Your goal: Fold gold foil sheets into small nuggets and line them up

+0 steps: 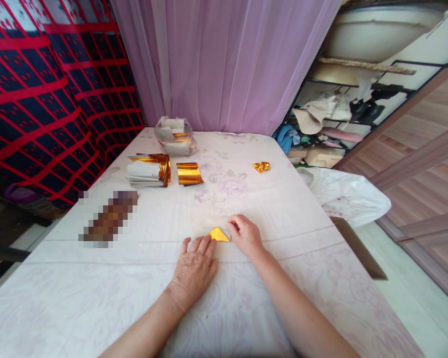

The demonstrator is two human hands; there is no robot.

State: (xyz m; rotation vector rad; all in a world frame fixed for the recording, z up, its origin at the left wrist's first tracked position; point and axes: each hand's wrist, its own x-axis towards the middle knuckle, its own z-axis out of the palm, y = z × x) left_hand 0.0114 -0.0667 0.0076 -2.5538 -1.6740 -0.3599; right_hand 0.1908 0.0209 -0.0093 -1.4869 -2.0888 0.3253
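A small folded piece of gold foil paper (219, 234) lies on the tablecloth, with a peaked top edge. My left hand (196, 262) rests palm down, fingers stretched out, its fingertips pressing the paper's left end. At the paper's right corner is my right hand (245, 236), its fingers curled and thumb against the index finger. Whether anything is pinched there is hidden. Farther back on the table are a stack of gold foil sheets with grey backs (147, 171), a separate gold sheet (189, 173) and some folded gold pieces (262, 167).
A clear plastic bag of paper rolls (174, 136) stands at the table's back edge. A blurred-out brown object (110, 219) lies at the left. Beyond the right edge are a white plastic bag (347, 194) and a cluttered shelf (321, 119). A purple curtain (224, 64) hangs behind.
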